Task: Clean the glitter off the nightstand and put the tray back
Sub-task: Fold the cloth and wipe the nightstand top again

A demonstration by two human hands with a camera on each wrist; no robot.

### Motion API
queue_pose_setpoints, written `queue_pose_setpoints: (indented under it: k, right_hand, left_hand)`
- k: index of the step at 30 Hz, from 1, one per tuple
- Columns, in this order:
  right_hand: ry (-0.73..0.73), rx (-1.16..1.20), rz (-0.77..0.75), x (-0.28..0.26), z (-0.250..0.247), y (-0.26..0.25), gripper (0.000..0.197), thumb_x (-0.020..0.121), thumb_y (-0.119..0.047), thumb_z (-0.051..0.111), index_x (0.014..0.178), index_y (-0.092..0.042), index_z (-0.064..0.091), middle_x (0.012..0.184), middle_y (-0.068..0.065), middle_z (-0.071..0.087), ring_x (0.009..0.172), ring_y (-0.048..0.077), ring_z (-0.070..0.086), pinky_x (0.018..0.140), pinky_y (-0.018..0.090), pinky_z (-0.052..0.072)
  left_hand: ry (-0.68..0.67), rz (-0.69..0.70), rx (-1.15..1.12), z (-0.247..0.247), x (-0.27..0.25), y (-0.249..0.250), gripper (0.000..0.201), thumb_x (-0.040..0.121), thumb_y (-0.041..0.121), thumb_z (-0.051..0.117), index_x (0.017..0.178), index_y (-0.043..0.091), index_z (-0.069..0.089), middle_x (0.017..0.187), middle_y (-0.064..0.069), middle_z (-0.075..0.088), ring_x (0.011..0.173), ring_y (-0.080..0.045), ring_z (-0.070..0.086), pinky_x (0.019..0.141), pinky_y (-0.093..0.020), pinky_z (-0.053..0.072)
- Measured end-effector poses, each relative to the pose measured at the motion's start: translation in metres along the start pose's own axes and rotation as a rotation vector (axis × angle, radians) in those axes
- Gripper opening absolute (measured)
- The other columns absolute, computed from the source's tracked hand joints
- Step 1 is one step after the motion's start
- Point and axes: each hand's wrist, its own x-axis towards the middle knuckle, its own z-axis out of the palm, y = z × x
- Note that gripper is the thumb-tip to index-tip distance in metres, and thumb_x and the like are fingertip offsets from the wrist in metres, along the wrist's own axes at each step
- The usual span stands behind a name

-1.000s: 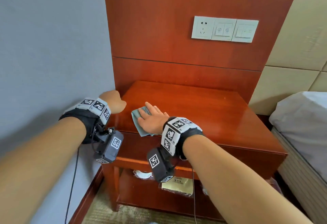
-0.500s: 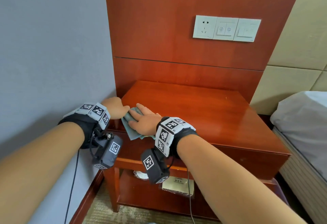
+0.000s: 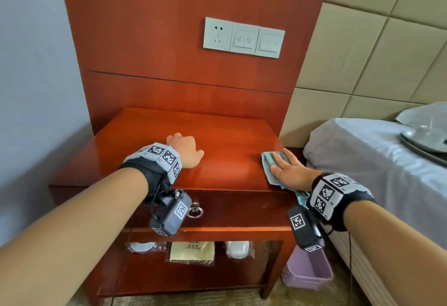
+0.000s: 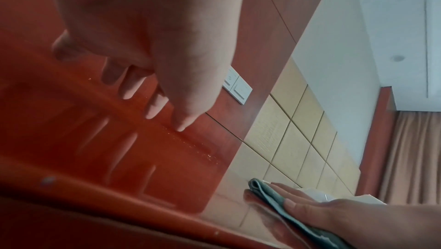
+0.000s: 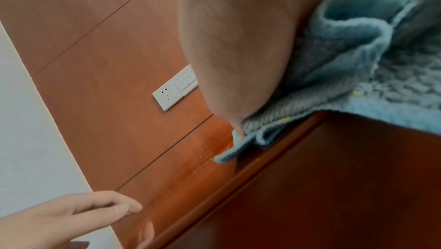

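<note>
The red-brown nightstand has a glossy top. My left hand rests on the middle of it, fingers loosely extended and holding nothing; the left wrist view shows the fingertips touching the wood. My right hand lies flat on a folded blue-grey cloth at the front right corner, part of the cloth hanging over the edge. Fine glitter specks lie along the back edge of the top, also visible as glitter in the right wrist view. A silver tray lies on the bed at the right.
The bed stands close to the nightstand's right side, with a purple bin on the floor between them. Wrapped items sit on the lower shelf. A ring pull hangs on the drawer. A socket panel is on the wooden back wall.
My right hand slid the cloth from the front left of the top to the front right corner. My left hand moved from the left edge to the middle of the top.
</note>
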Motion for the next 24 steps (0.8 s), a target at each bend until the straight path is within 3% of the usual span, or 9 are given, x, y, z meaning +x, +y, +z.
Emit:
queue_pose_setpoints:
  k: [4, 10, 12, 14, 15, 17, 19, 21, 24]
  right_hand:
    - [-0.076, 0.064, 0.053, 0.005, -0.017, 0.0, 0.06, 0.102, -0.044, 0.026, 0.154, -0.024, 0.005, 0.162, 0.004, -0.011, 0.15, 0.024, -0.004, 0.123, 0.037, 0.001]
    - [-0.163, -0.076, 0.078, 0.048, -0.033, -0.012, 0.063, 0.102, -0.048, 0.021, 0.155, -0.021, 0.0, 0.161, 0.007, -0.012, 0.15, 0.026, -0.004, 0.122, 0.041, 0.003]
    - [-0.158, -0.086, 0.076, 0.061, -0.035, -0.019, 0.063, 0.101, -0.049, 0.022, 0.155, -0.023, 0.001, 0.162, 0.006, -0.011, 0.15, 0.026, -0.003, 0.122, 0.042, 0.004]
    - [-0.146, -0.089, 0.084, 0.078, -0.038, -0.025, 0.063, 0.101, -0.049, 0.023, 0.154, -0.024, 0.002, 0.162, 0.005, -0.012, 0.15, 0.027, -0.003, 0.122, 0.043, 0.004]
    - [-0.143, -0.089, 0.074, 0.087, -0.041, -0.027, 0.063, 0.1, -0.049, 0.024, 0.154, -0.025, 0.001, 0.161, 0.005, -0.012, 0.15, 0.028, -0.003, 0.122, 0.043, 0.004]
    - [-0.129, -0.093, 0.075, 0.108, -0.045, -0.031, 0.065, 0.1, -0.051, 0.024, 0.154, -0.027, 0.0, 0.161, 0.004, -0.014, 0.15, 0.028, -0.004, 0.122, 0.044, 0.003]
    - [-0.135, -0.098, 0.085, 0.13, -0.051, -0.035, 0.065, 0.099, -0.051, 0.024, 0.154, -0.027, 0.0, 0.161, 0.005, -0.013, 0.15, 0.028, -0.005, 0.122, 0.044, 0.001]
    - [-0.134, -0.058, 0.098, 0.149, -0.058, -0.038, 0.065, 0.1, -0.05, 0.024, 0.155, -0.024, 0.002, 0.162, 0.007, -0.01, 0.15, 0.027, -0.005, 0.122, 0.043, -0.001]
    - [-0.098, 0.03, 0.069, 0.173, -0.068, -0.038, 0.064, 0.101, -0.042, 0.03, 0.155, -0.016, 0.007, 0.161, 0.013, -0.004, 0.149, 0.033, 0.0, 0.119, 0.044, 0.003]
  left_hand:
    - [-0.01, 0.029, 0.012, -0.005, 0.01, 0.008, 0.049, 0.099, 0.044, 0.038, 0.13, 0.009, 0.054, 0.145, -0.018, 0.036, 0.132, -0.036, 0.036, 0.105, -0.043, 0.034]
    - [0.028, 0.034, -0.027, -0.021, 0.045, -0.004, 0.054, 0.098, 0.04, 0.04, 0.109, -0.007, 0.065, 0.124, -0.027, 0.058, 0.117, -0.036, 0.052, 0.1, -0.045, 0.043]
    - [0.031, 0.061, -0.044, -0.025, 0.058, -0.003, 0.05, 0.098, 0.038, 0.041, 0.083, -0.003, 0.065, 0.111, -0.027, 0.063, 0.109, -0.039, 0.058, 0.09, -0.04, 0.046]
    - [0.016, 0.098, -0.058, -0.025, 0.07, 0.005, 0.046, 0.098, 0.038, 0.041, 0.06, 0.011, 0.043, 0.075, -0.013, 0.059, 0.089, -0.034, 0.057, 0.074, -0.035, 0.042]
    - [-0.003, 0.114, -0.059, -0.024, 0.076, 0.011, 0.044, 0.097, 0.039, 0.042, 0.06, 0.016, 0.037, 0.069, -0.004, 0.049, 0.085, -0.027, 0.052, 0.072, -0.032, 0.04]
    - [-0.041, 0.175, -0.069, -0.02, 0.089, 0.028, 0.033, 0.097, 0.041, 0.042, 0.073, 0.018, 0.046, 0.084, -0.003, 0.05, 0.092, -0.022, 0.049, 0.078, -0.031, 0.04]
    - [-0.063, 0.277, -0.102, -0.013, 0.106, 0.05, 0.038, 0.098, 0.041, 0.044, 0.115, 0.009, 0.057, 0.119, -0.011, 0.058, 0.114, -0.025, 0.053, 0.093, -0.033, 0.043]
    - [-0.045, 0.365, -0.186, -0.009, 0.119, 0.076, 0.052, 0.097, 0.04, 0.046, 0.141, 0.011, 0.044, 0.142, -0.008, 0.051, 0.13, -0.027, 0.048, 0.104, -0.034, 0.04]
    - [-0.059, 0.442, -0.281, -0.004, 0.142, 0.112, 0.034, 0.096, 0.028, 0.047, 0.126, 0.013, 0.054, 0.126, -0.009, 0.062, 0.114, -0.029, 0.058, 0.091, -0.037, 0.048]
